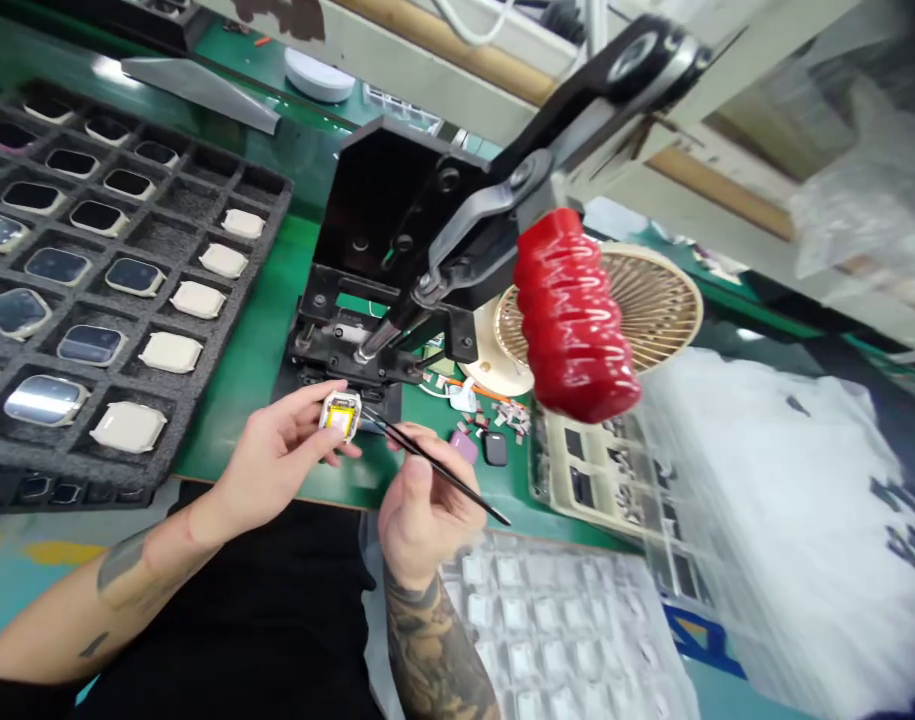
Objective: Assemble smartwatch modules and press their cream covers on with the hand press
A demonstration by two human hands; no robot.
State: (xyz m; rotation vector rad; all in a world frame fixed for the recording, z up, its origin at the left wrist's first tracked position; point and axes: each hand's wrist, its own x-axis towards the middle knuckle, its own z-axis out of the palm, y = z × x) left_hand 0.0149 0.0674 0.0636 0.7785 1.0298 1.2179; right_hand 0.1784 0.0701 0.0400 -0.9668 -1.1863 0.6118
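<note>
Left grip (277,455) pinches a small white case (342,415) with a yellow part inside; my right grip (427,500) holds black tweezers (468,490), tips close to the case. I cannot tell if they touch. I see the case above the tabletop (239,410), near its front edge. On the left side, a big dark tray (164,238) holds white pieces (170,352) and shiny dark ones (92,344). Behind my grips stands a black press (397,200) with a red handle (577,320). Toward the right front edge come a purple block (464,446), a black block (494,449) and a pale parts tray (577,512).
</note>
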